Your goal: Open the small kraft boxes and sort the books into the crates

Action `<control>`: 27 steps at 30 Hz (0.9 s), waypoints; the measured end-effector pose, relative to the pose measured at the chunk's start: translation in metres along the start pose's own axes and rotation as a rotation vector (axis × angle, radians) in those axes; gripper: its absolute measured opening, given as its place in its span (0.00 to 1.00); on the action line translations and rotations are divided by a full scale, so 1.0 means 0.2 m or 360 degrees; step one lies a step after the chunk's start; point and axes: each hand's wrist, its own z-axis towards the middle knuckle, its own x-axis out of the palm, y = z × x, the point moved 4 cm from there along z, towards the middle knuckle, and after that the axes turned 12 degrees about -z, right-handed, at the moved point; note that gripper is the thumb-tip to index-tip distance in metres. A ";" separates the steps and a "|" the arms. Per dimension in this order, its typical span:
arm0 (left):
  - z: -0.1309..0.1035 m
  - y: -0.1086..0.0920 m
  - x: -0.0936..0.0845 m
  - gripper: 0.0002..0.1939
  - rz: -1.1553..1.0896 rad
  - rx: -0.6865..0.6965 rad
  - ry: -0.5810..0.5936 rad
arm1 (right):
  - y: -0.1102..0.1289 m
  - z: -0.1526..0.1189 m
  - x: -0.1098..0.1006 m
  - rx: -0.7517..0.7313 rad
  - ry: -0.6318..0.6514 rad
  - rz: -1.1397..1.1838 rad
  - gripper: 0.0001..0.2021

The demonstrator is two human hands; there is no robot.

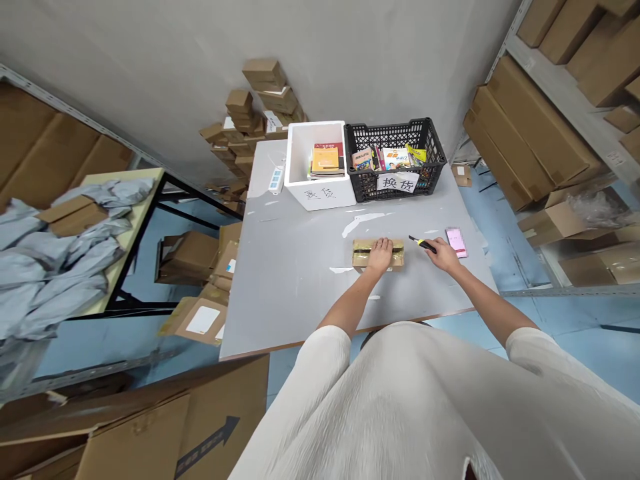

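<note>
A small cardboard box (360, 261), taped along its top with a dark strip across it, lies on the grey table. My left hand (381, 255) rests on top of this box, its fingers stretched out flat and pointing away from me. To the right of the box, my right hand (444, 255) is closed around a yellow and black utility knife (424, 245). The tip of the knife points left toward the box and is apart from it. A phone (457, 242) with a pink screen lies just beyond my right hand.
Along the table's (290, 293) back stand a white foam box (320, 196) and a black plastic crate (437, 160), both holding books. A power strip (277, 179) lies left of them. Cardboard boxes (240, 127) are stacked behind. Grey parcels (65, 260) cover a side table.
</note>
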 end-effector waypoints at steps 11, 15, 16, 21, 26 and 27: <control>-0.24 0.23 -0.14 0.50 -0.0129 -0.0195 -0.0059 | 0.10 0.02 0.20 0.0008 0.0032 0.0585 0.18; -0.34 0.37 -0.16 0.56 -0.0239 -0.0524 -0.0134 | 0.21 0.02 0.27 0.0015 0.0125 0.0937 0.18; -0.35 0.39 -0.16 0.55 -0.0305 -0.0606 -0.0142 | 0.24 0.02 0.29 0.0004 0.0153 0.1013 0.18; -0.35 0.40 -0.15 0.51 -0.0488 -0.0762 -0.0143 | 0.29 0.06 0.31 0.0073 0.0147 0.1178 0.17; -0.33 0.34 -0.16 0.42 -0.0535 -0.0759 -0.0087 | 0.19 0.09 0.26 0.0290 0.0054 0.1200 0.20; -0.32 0.33 -0.15 0.41 -0.0552 -0.0762 -0.0073 | 0.18 0.10 0.25 0.0333 0.0049 0.1190 0.21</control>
